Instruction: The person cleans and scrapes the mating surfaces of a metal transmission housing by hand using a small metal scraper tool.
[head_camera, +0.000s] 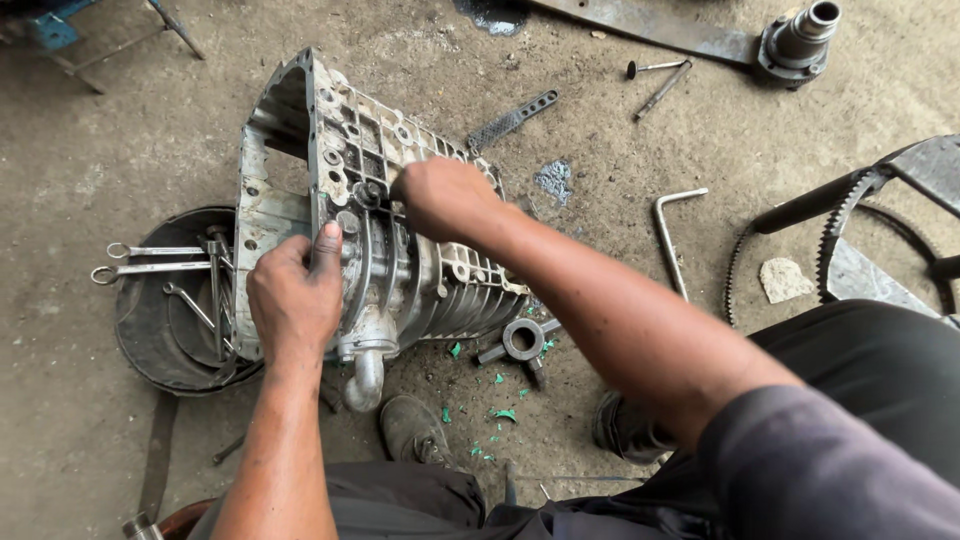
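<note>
Gearbox housing (400, 230) lies on the concrete floor (620, 140), long axis running 11 to 5 o'clock. Left hand (295, 295) is pressed flat on its 8 o'clock flank, fingers together. Right hand (445, 195) is curled over the top flange; what it grips is hidden. Spanners (150, 260) lie at 9 o'clock.

right hand (445, 195) fingers curled out of sight behind gearbox housing (370, 230) rim (grip unclear) | spanners (160, 258) left of housing partly hidden beneath it | toothed ring (850, 215) right of housing cut by frame edge
</note>
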